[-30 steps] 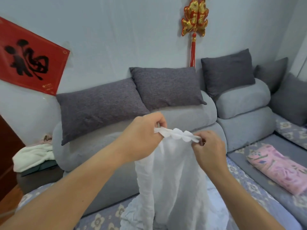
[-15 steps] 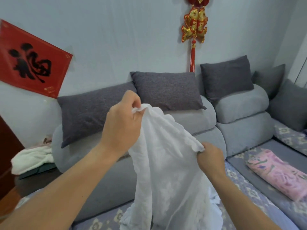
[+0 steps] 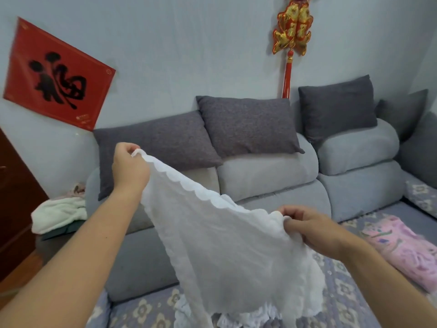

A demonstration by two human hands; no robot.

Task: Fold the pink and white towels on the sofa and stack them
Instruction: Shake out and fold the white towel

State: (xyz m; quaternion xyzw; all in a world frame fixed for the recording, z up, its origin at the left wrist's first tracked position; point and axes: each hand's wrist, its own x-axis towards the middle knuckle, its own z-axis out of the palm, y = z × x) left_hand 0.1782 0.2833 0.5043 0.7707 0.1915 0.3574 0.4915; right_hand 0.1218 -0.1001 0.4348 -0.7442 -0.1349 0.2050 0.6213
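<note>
held up in front of a grey sofa (image 3: 272,176): a thin white towel (image 3: 227,252) with a scalloped edge, stretched between two bare hands. top edge running on a slant, from high at the left down to low at the right, long axis along that same diagonal; rest of the cloth hanging down, its lower folds bunched near the floral seat cover (image 3: 146,311). left hand (image 3: 128,169) raised, forearm reaching up from the near left, thumb and fingers pinching the towel's upper corner. right hand (image 3: 314,230) lower and nearer, knuckles up, fingers curled round the towel's other end, grip closed on a gathered bit of cloth. folded pink towel (image 3: 402,254) with a flower pattern lying on the seat at the right, well apart from the white one. dark grey cushions (image 3: 248,126) propped along the sofa back. on the far wall at left, a tilted red poster (image 3: 56,74) bearing one large black brush-written chinese character, with small print at its lower corner too small to read. higher on the wall to the right, a red and gold hanging ornament (image 3: 293,29) with a red tassel. at far left, beside the sofa arm, a pale crumpled cloth (image 3: 59,214) on a low dark surface.
</note>
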